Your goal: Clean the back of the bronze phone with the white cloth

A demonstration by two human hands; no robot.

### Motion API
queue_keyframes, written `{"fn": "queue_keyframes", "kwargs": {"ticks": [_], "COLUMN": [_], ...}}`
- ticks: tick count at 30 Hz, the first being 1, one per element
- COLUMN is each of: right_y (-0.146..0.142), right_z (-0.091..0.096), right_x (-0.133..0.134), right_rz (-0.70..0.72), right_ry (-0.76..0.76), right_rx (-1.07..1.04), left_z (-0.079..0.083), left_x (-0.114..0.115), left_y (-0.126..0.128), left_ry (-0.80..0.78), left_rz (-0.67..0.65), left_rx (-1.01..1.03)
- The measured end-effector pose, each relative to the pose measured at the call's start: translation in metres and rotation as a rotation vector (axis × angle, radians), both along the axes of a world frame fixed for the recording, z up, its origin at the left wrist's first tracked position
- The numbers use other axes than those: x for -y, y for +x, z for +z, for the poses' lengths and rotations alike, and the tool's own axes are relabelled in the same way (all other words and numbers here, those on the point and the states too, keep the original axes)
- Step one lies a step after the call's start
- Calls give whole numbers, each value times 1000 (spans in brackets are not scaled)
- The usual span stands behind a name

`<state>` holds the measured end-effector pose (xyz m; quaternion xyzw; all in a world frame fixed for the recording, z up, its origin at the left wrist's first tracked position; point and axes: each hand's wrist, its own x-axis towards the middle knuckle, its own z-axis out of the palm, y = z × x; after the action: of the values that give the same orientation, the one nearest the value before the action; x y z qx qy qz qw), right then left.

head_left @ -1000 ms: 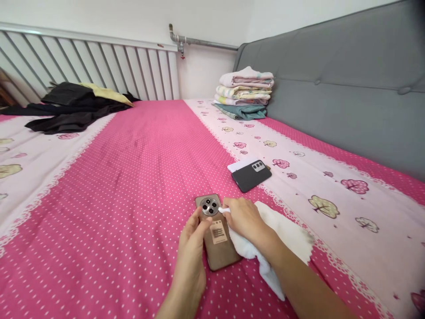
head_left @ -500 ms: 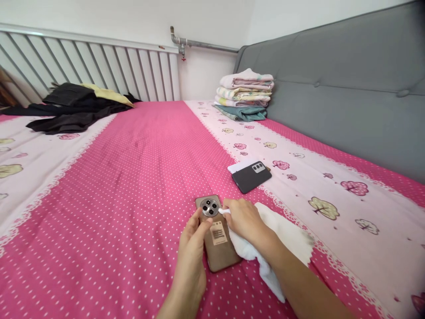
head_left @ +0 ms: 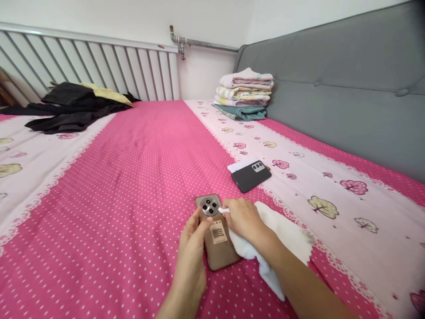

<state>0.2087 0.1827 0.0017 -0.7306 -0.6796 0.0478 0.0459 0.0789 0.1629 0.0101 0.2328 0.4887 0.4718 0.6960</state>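
Observation:
A brown phone (head_left: 219, 246) lies face down on the pink dotted bedsheet (head_left: 126, 186), its round camera ring (head_left: 210, 206) toward the far end. My left hand (head_left: 191, 252) rests along the phone's left edge, fingers touching beside the ring. My right hand (head_left: 242, 218) is closed in a pinch on a small white swab (head_left: 223, 210) whose tip touches the right side of the camera ring. Under my right wrist lies a white cloth (head_left: 282, 239).
A black phone (head_left: 251, 175) sits on a white one (head_left: 237, 165) further out. Folded towels (head_left: 245, 93) are stacked by the grey padded headboard (head_left: 348, 88). Black clothing (head_left: 73, 108) lies at the far left by white railings (head_left: 99, 66).

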Motion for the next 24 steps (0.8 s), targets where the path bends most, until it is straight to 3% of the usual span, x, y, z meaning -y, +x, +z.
{"fn": "queue_keyframes", "kwargs": {"ticks": [4, 8, 12, 24], "right_y": [-6, -21, -29, -1], "right_z": [7, 16, 14, 1], "right_x": [6, 14, 16, -2], "right_rz": [51, 199, 272, 17], "right_ry": [-16, -96, -114, 0], "right_rx": [-29, -154, -203, -192], "left_z": [0, -3, -4, -6], "left_x": [1, -1, -2, -2], "left_y": [-1, -1, -1, 0], "left_ry": [-1, -38, -55, -33], "left_rz": [-10, 6, 10, 13], "left_rx": [-11, -33, -59, -26]}}
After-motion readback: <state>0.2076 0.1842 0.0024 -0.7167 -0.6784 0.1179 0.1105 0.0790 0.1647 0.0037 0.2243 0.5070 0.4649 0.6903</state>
